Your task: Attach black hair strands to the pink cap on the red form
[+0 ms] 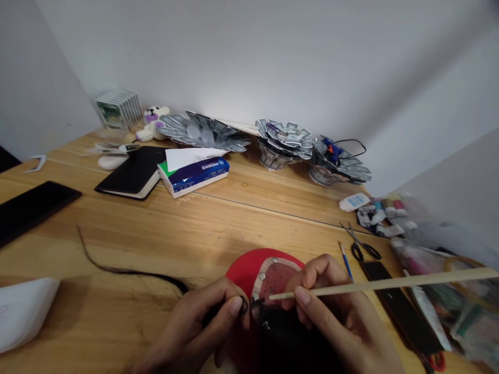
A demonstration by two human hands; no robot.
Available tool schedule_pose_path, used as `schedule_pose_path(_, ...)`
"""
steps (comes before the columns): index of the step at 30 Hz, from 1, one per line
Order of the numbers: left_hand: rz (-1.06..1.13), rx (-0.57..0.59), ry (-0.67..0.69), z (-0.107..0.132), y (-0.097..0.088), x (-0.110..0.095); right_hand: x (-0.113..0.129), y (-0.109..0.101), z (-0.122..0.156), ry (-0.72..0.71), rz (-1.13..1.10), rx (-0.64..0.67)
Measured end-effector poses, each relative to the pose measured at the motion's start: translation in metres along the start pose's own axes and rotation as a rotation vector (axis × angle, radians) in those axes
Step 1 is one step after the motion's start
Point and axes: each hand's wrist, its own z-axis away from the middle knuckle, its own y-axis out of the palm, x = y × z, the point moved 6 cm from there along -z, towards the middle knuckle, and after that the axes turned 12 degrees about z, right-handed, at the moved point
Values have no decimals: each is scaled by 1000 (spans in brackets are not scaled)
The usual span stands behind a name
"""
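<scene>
My left hand is closed in a pinch on a lock of black hair. A small loop of it shows at the fingertips, and a long thin tail trails left over the table. My right hand grips a pale wooden stick, its narrow tip pointing left, close to the left fingertips. Between the hands, a rounded red form bears a patch of brownish-red mesh with a beige border and round pins. Black hair covers the near part of the form.
Scissors, a blue brush, a dark phone-like slab and plastic bags lie right. Tissues, a black notebook and a tablet sit left. Grey paper models line the wall.
</scene>
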Motion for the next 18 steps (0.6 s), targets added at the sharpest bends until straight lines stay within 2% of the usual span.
schedule_pose_path(3,39,-52,-25,-1,-1,-5,-1,-2,2,26,48,26)
schedule_pose_path(9,157,-15,-140,-8,-3,-1,4,-2,6,-30,143,24)
schedule_pose_path(15,196,-41,-165,-11,-8,4,5,0,8,-55,155,62)
schedule_pose_path(18,196,-51,-168,-11,-9,5,4,0,10,-119,178,-18)
